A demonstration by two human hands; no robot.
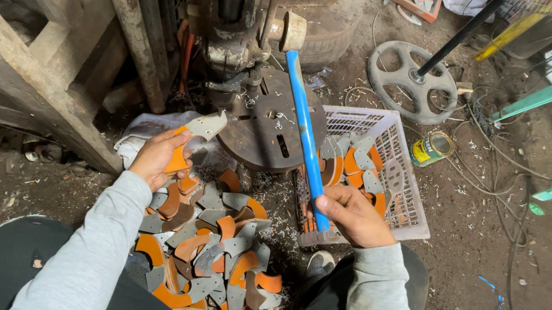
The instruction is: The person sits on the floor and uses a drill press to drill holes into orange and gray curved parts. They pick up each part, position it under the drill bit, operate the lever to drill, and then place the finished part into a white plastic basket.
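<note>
A heap of orange and grey curved pieces [208, 255] lies nearest (between the knees). At ten o'clock, the left hand [159, 156] fingers grasp one piece [192, 136]. At three o'clock, the right hand [352, 215] is clenched round a blue lever [304, 124], beside a white basket [413, 199].

The left hand [159, 156] holds 1 curved grey-and-orange piece [195, 136] beside the round machine table [271, 126]. The right hand [353, 215] grips the blue lever handle [305, 134]. A pile of similar pieces [209, 248] lies between the knees; a white basket [408, 198] holds more.
</note>
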